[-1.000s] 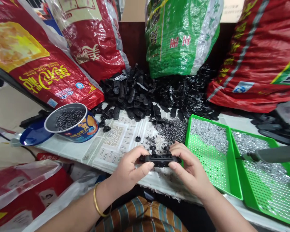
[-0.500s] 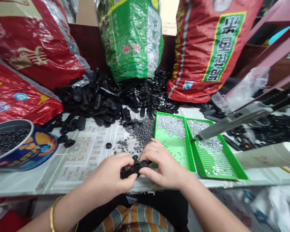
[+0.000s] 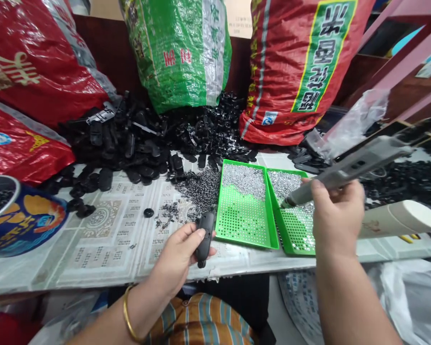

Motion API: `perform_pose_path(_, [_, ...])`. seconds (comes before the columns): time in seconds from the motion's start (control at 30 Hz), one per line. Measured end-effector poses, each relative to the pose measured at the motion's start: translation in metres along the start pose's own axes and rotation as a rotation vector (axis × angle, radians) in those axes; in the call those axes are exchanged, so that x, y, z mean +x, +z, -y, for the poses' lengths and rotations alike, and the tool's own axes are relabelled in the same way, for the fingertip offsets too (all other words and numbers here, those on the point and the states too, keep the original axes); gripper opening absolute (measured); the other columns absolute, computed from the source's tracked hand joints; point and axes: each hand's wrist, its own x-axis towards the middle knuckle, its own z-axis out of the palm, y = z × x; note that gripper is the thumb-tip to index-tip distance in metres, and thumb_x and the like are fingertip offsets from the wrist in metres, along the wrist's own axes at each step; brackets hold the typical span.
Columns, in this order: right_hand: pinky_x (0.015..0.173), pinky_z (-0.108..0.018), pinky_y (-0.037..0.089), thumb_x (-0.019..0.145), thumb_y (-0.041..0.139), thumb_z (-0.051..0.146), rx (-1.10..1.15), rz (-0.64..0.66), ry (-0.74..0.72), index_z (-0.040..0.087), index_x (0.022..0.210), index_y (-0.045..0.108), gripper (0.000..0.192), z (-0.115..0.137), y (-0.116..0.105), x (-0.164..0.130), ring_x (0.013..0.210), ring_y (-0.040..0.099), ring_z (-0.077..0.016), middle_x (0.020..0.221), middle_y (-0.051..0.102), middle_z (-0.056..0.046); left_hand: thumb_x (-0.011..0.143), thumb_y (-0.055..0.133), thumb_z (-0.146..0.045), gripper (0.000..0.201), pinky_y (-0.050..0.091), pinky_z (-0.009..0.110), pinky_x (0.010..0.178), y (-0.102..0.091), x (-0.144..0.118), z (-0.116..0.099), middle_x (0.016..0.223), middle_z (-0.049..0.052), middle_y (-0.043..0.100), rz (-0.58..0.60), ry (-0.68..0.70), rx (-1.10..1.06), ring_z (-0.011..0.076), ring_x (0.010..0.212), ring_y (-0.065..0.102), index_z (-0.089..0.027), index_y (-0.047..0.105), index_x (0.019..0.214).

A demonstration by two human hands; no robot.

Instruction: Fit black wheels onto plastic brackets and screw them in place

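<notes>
My left hand [image 3: 183, 251] is closed on a black elongated plastic part [image 3: 205, 235], held upright with the thumb across its face near the table's front edge. My right hand [image 3: 339, 215] grips a grey electric screwdriver [image 3: 348, 165] from below, its tip pointing down to the left. Under that tip is the right-hand green tray [image 3: 296, 251], partly hidden by my hand. Beside it stands the left-hand green tray [image 3: 249, 243]. Small silvery screws [image 3: 244, 178] cover the far ends of both perforated trays.
Tiny black pieces [image 3: 203, 189] lie left of the trays. Behind them is a heap of black plastic parts [image 3: 140, 153] below a green sack [image 3: 179, 57] and a red sack [image 3: 290, 72]. A blue tub [image 3: 32, 220] stands at left, a pale cylinder [image 3: 405, 220] at right.
My right hand has left the black plastic part and moved right, taking hold of the electric screwdriver. My left hand now holds the part alone, turned upright. The view has shifted slightly.
</notes>
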Motion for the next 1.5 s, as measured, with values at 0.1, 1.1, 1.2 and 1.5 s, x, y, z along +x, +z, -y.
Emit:
perform_pose_path(0.1, [0.062, -0.034, 0.045, 0.071, 0.065, 0.024, 0.224, 0.060, -0.015, 0.020, 0.099, 0.054, 0.030, 0.023, 0.008, -0.021, 0.060, 0.058, -0.0157, 0.069, 0.063, 0.001, 0.072, 0.063, -0.034, 0.024, 0.044, 0.022, 0.055, 0.002, 0.002, 0.002, 0.091, 0.005, 0.065, -0.005, 0.012, 0.009, 0.0111, 0.058, 0.061, -0.015, 0.051, 0.081])
perform_pose_path(1.1, [0.037, -0.024, 0.037, 0.074, 0.054, 0.047, 0.552, 0.199, 0.074, 0.017, 0.084, 0.054, 0.032, -0.006, 0.070, -0.062, 0.037, 0.045, -0.0106, 0.046, 0.049, 0.005, 0.074, 0.058, -0.032, 0.020, 0.035, 0.019, 0.044, 0.008, 0.005, 0.009, 0.071, 0.000, 0.061, -0.074, 0.041, -0.007, 0.0083, 0.051, 0.054, -0.017, 0.044, 0.077])
perform_pose_path(1.2, [0.037, -0.024, 0.037, 0.074, 0.054, 0.046, 0.561, 0.224, 0.061, 0.017, 0.084, 0.054, 0.031, -0.007, 0.070, -0.061, 0.037, 0.045, -0.0111, 0.046, 0.049, 0.005, 0.076, 0.057, -0.032, 0.020, 0.034, 0.019, 0.045, 0.007, 0.008, 0.014, 0.059, -0.003, 0.056, -0.066, 0.059, -0.001, 0.0098, 0.052, 0.053, -0.018, 0.044, 0.078])
perform_pose_path(1.5, [0.038, -0.025, 0.033, 0.072, 0.051, 0.058, 0.729, 0.276, 0.091, 0.019, 0.080, 0.055, 0.040, 0.045, 0.059, -0.057, 0.036, 0.041, -0.0103, 0.044, 0.046, 0.006, 0.074, 0.058, -0.033, 0.021, 0.034, 0.020, 0.044, 0.013, 0.012, 0.011, 0.072, -0.001, 0.059, -0.057, 0.058, -0.011, 0.0091, 0.051, 0.055, -0.017, 0.044, 0.072])
